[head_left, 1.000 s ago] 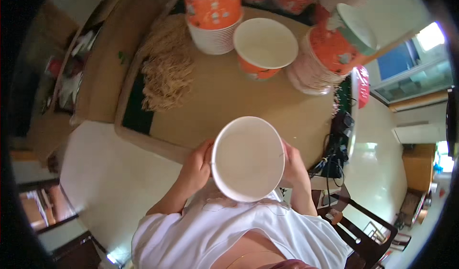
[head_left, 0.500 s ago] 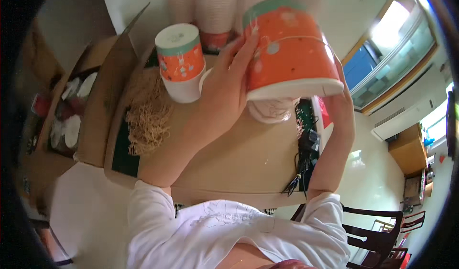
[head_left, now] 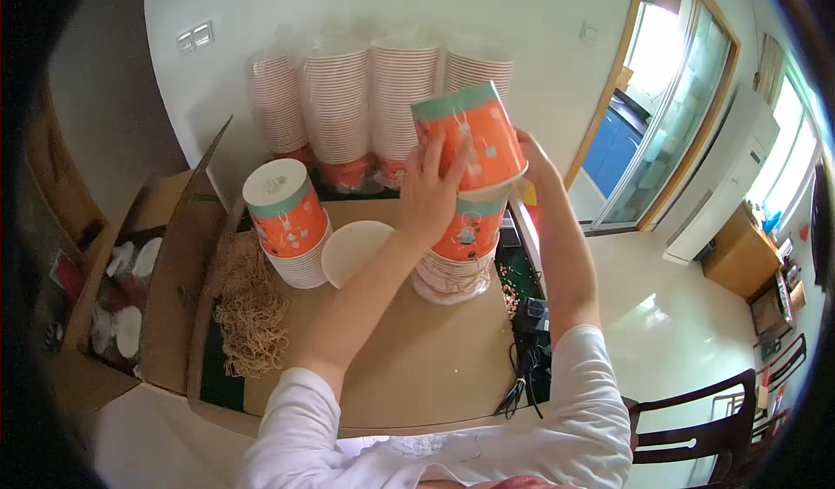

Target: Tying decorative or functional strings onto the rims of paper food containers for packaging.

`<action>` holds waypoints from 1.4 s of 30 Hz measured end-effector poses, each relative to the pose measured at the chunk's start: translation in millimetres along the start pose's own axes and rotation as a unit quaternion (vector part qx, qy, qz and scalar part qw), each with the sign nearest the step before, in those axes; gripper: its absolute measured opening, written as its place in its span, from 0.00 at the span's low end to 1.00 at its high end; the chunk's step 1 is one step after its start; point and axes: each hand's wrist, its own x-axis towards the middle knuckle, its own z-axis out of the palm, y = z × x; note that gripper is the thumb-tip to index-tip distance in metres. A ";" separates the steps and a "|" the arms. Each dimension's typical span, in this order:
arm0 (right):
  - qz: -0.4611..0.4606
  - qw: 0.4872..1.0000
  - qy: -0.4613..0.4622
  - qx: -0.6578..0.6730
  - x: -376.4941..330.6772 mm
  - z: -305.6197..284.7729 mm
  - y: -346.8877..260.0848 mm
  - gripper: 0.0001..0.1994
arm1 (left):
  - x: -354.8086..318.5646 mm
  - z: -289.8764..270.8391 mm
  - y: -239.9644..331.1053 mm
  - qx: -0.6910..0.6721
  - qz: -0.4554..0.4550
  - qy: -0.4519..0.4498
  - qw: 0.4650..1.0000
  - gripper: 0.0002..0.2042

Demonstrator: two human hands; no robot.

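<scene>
Between my left hand (head_left: 435, 189) and my right hand (head_left: 537, 160) is an orange paper tub (head_left: 483, 146) with a green band, turned bottom-up and tilted. My left fingers press its near left side; my right hand grips its right side, with those fingers partly hidden. Its white rim is at the top of a stack of upturned orange tubs (head_left: 470, 237), which has tan string loops around its lower rims. Whether the two touch I cannot tell. To the left stand another upturned stack (head_left: 287, 219) and a single white-lined tub (head_left: 357, 250), its mouth facing me.
A heap of tan strings (head_left: 252, 332) lies at the table's left. Tall plastic-wrapped tub stacks (head_left: 339, 106) line the wall. An open cardboard box (head_left: 174, 298) with wrapped tubs stands left of the table. Black cables (head_left: 522, 380) lie near the right edge; a dark chair (head_left: 696, 419) is at lower right.
The held tub has moved away from me to the top of the right-hand stack. My arms reach out farther, and the view has tilted up, showing more of the wall.
</scene>
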 end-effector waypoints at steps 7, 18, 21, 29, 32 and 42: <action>0.035 0.985 0.167 0.024 -32.8 -29.3 80.2 0.14 | -97.9 -39.5 14.9 -0.171 0.064 -0.076 0.980 0.24; -0.280 0.711 0.043 -0.643 -72.8 117.1 -70.1 0.14 | -188.9 -91.2 -41.8 -0.001 -0.048 -0.305 0.951 0.10; -0.231 0.731 -0.034 -0.641 -89.3 126.1 -55.9 0.14 | -202.2 -90.9 -41.6 -0.028 -0.069 -0.300 0.951 0.07; -0.240 0.772 -0.008 -0.588 -108.2 126.5 -17.6 0.13 | -200.9 -124.0 -14.5 -0.081 -0.096 -0.302 0.945 0.03; -0.273 0.743 0.011 -0.611 -108.0 128.3 -5.8 0.14 | -197.5 -131.2 -12.0 -0.084 -0.098 -0.312 0.941 0.03; -0.201 0.862 0.107 -0.453 -169.8 202.2 3.1 0.16 | -204.8 -194.2 2.1 -0.144 -0.153 -0.269 0.940 0.10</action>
